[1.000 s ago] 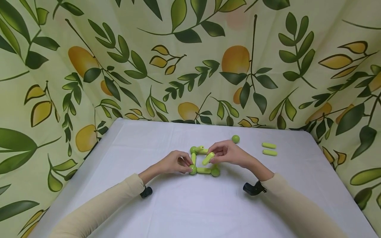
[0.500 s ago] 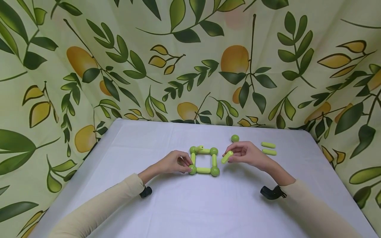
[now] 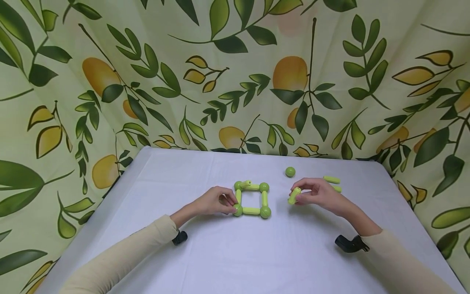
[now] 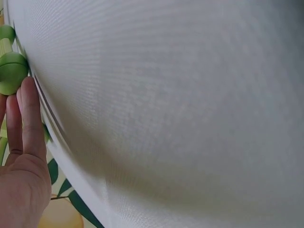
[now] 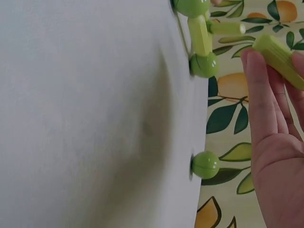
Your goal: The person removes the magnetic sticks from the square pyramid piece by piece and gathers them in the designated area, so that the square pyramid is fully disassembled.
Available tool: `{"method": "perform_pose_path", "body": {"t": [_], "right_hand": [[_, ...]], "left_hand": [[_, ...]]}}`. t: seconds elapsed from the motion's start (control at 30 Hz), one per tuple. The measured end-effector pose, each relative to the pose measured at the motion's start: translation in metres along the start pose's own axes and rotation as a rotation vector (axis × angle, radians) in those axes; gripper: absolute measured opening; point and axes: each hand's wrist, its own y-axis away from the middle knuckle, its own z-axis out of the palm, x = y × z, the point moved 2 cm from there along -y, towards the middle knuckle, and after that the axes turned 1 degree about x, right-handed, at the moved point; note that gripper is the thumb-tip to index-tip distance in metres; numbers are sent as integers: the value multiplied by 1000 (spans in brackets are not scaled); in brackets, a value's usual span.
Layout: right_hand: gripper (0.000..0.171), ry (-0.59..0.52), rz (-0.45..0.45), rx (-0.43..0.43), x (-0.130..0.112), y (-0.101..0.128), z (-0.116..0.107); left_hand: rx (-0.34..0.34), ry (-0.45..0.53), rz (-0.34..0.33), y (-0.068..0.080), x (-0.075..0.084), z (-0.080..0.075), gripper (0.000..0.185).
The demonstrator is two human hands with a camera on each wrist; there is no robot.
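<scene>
On the table lies a square frame point(image 3: 251, 210) of light green rods joined by darker green balls at its corners. A further rod point(image 3: 246, 183) sticks up from its far left ball. My left hand point(image 3: 214, 200) pinches the near left ball point(image 3: 238, 210) with thumb and fingers. The left wrist view shows the fingertips against a green ball point(image 4: 13, 73). To the right of the frame, my right hand point(image 3: 321, 194) holds a loose light green rod point(image 3: 294, 196) between thumb and fingers, raised over the table. That same rod point(image 5: 279, 59) appears tilted in the right wrist view.
A loose green ball point(image 3: 290, 172) sits behind the right hand. Two more rods lie at the right, the far one point(image 3: 332, 179) in full view and the nearer one point(image 3: 337, 189) partly behind the hand. A white cloth covers the table point(image 3: 220, 253); a leaf-patterned curtain point(image 3: 235, 81) hangs behind.
My right hand has moved right with its rod, away from over the frame, uncovering the frame's right side. The rod has turned more upright. My left hand keeps its place at the near left ball.
</scene>
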Motion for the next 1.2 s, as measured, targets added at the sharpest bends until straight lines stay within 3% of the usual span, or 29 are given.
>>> {"method": "perform_pose_path", "body": {"t": [0.07,0.27,0.47,0.73,0.97,1.2], "right_hand": [[29,-7,-2,-6,1,3,-3],[26,-23,-7,27,6,18,-13],[23,29,-15,68,14,32,-27],[34,48,63,177,26,52,-43],[36,150,102,254,31,74,-59],[28,201,112,310,35,94,-77]], "left_hand": [[4,-14,1,-2,-10,1,17],[2,-15,8,0,-4,1,17],[-8,-7,3,1,0,1,17],[-3,-19,2,-2,-9,1,18],[-14,-30,-6,-2,-8,0,17],[-15,-33,20,-2,-7,0,16]]}}
